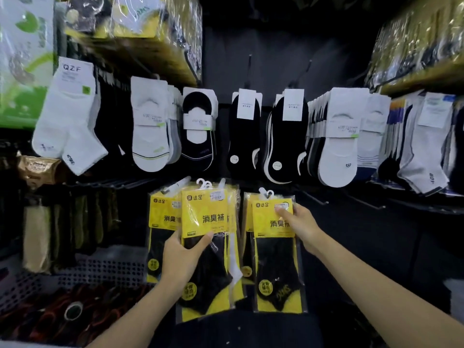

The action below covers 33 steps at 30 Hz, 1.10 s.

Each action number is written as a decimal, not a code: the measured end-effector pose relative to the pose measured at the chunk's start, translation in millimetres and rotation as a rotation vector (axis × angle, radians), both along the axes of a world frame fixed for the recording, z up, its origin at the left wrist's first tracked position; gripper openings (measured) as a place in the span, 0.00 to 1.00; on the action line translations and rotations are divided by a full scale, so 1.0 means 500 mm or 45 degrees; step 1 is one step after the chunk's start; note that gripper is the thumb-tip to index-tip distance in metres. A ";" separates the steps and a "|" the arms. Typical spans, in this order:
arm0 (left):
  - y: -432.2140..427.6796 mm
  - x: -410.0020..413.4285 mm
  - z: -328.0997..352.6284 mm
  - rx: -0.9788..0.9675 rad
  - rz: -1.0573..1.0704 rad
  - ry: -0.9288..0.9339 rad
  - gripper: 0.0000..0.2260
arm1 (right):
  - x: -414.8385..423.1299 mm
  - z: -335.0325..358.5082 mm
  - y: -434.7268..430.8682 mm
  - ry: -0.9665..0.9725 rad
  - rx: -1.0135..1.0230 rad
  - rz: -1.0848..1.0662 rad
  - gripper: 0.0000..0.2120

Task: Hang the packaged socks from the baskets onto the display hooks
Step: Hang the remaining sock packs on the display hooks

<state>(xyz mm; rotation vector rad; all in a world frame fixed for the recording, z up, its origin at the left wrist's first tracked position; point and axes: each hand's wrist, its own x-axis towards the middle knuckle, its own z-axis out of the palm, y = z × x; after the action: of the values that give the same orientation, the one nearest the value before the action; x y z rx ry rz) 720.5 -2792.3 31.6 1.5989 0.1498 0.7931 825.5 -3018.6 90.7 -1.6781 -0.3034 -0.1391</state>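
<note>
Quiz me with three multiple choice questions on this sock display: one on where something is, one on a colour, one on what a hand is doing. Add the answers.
1. Where do the white QZF socks hang?
A) lower right
B) upper left
C) centre

2. What colour tops the pack in the right hand?
A) red
B) blue
C) yellow

3. What is the left hand doing?
A) gripping a stack of packs
B) hanging empty
C) pointing at a hook

Answers: 1 B, they hang top left; 2 C, its top half is bright yellow; 3 A, its thumb and fingers curl round the stack.
</note>
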 end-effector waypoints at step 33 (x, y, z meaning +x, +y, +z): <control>-0.113 0.017 0.011 -0.212 -0.599 0.245 0.08 | -0.107 -0.070 0.003 0.022 0.217 0.080 0.09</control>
<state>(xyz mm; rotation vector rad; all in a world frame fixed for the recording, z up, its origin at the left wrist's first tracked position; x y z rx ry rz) 729.0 -2848.7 37.1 1.4698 -0.0242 0.2557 771.8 -3017.2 55.5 -1.4984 -0.3222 -0.1003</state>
